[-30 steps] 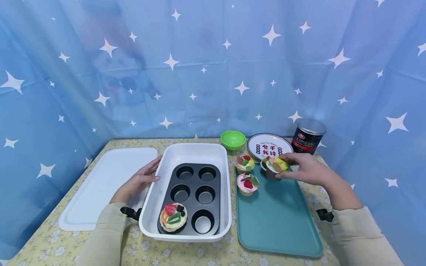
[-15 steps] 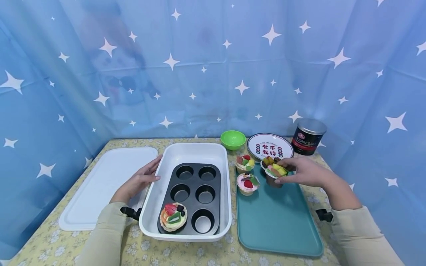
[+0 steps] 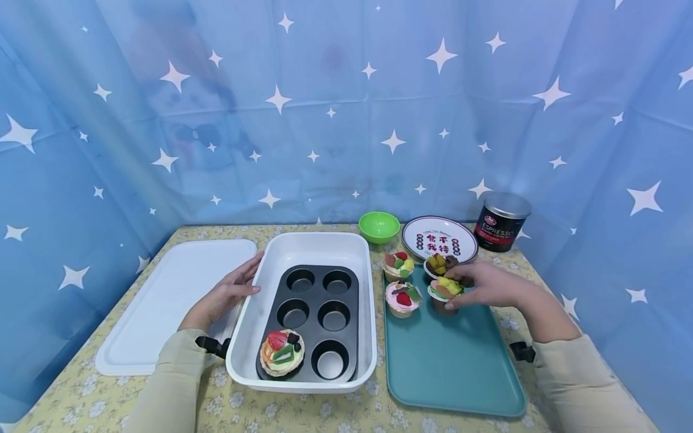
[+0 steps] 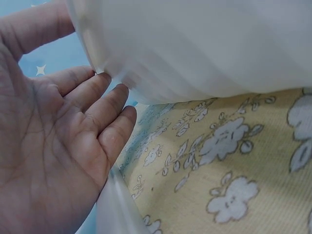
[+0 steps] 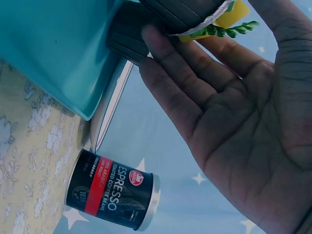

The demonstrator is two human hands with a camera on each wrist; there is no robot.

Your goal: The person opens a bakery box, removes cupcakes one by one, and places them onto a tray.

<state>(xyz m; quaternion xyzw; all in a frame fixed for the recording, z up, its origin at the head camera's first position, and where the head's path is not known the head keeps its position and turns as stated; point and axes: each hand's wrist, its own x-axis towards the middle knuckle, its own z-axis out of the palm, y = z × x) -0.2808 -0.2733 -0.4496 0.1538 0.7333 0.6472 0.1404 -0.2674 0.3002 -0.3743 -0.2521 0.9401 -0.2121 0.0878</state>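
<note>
My right hand (image 3: 491,285) pinches a toy cupcake (image 3: 445,290) in a brown cup with yellow, pink and green topping, low over the teal tray (image 3: 455,361). In the right wrist view the fingers lie along its ribbed brown cup (image 5: 187,10). Just behind stands a second brown cupcake (image 3: 437,263); two pale-cupped cupcakes (image 3: 402,300) are to its left. My left hand (image 3: 230,291) rests against the left side of a white tub (image 3: 246,367), its fingertips (image 4: 119,92) touching the outer wall. Inside the tub lies a dark muffin tin (image 3: 313,322), with a fruit-topped tart (image 3: 282,353) in its front left cup.
A flat white lid (image 3: 162,307) lies left of the tub. Along the back stand a green bowl (image 3: 379,227), a printed plate (image 3: 428,231) and an espresso can (image 3: 501,222). A floral cloth (image 3: 233,415) covers the table; a starry blue curtain (image 3: 346,120) encloses it.
The right hand has brought the brown-cupped cupcake toward me and down, away from the second brown cupcake, which now shows more fully. My left hand and the tub have stayed still.
</note>
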